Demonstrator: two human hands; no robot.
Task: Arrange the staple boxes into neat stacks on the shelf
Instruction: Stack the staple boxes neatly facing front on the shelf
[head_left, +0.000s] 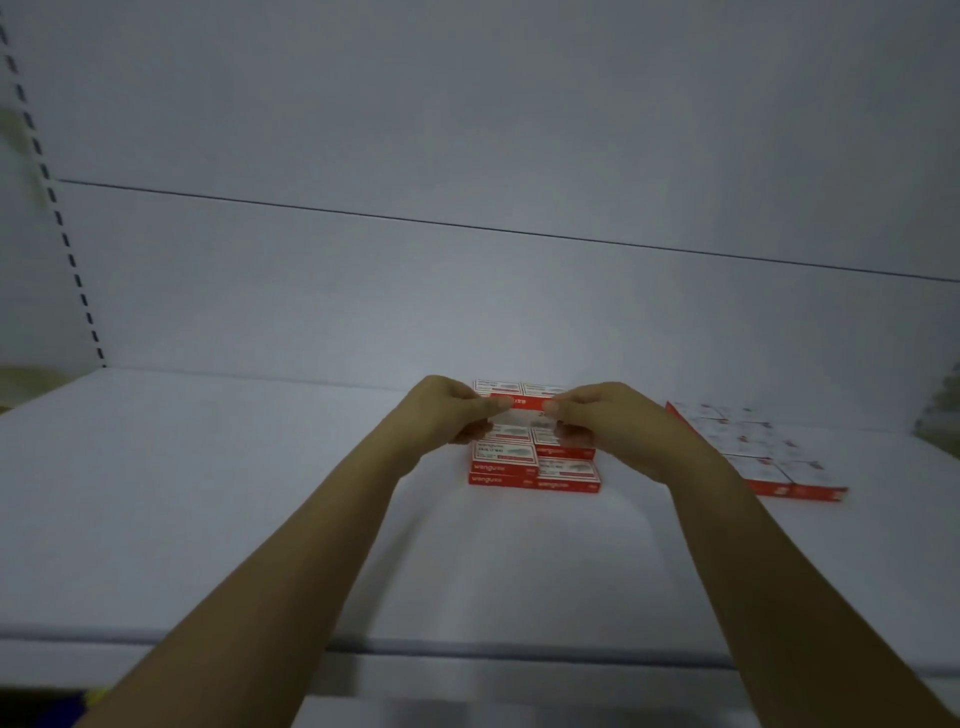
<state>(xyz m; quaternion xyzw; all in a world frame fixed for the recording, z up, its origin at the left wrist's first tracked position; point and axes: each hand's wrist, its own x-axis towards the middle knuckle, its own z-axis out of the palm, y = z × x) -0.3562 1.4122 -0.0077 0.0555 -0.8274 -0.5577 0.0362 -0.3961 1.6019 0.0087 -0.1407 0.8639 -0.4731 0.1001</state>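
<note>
Red-and-white cardboard staple box (524, 410) hangs in the air between both hands, a little past 6 o'clock of the picture's middle, its long red side turned up and towards the viewer and its pale face blurred below that. The left hand (452, 415) pinches the box's left end, thumb on the near side and fingers curled over the far side. The right hand (602, 421) pinches the right end the same way, its thumbnail showing against the red strip. Both bare forearms reach in from 7 and 5 o'clock.

Straight beneath the held box, and partly hidden by it, stands a stack of matching staple boxes (535, 467) on the white shelf (260, 493). The stack is two boxes wide; at its near edge red sides with white lettering show in at least two layers, the upper rows stepped back from the lowest. White printed tops show at its far end, at 12 o'clock of the held box. Whether the held box touches the stack cannot be told.

At 3 o'clock of the stack, well apart from it, lies a flat block of staple boxes (753, 452), white tops up and red sides outward, two wide and several deep, set askew so that it runs from 11 o'clock to 5 o'clock. Its print is too blurred to read.

Behind the shelf rises a grey-white back panel (467, 130), crossed by a thin dark seam (467, 224). At 9 o'clock a slotted upright (57, 208) runs along the panel's left edge.
</note>
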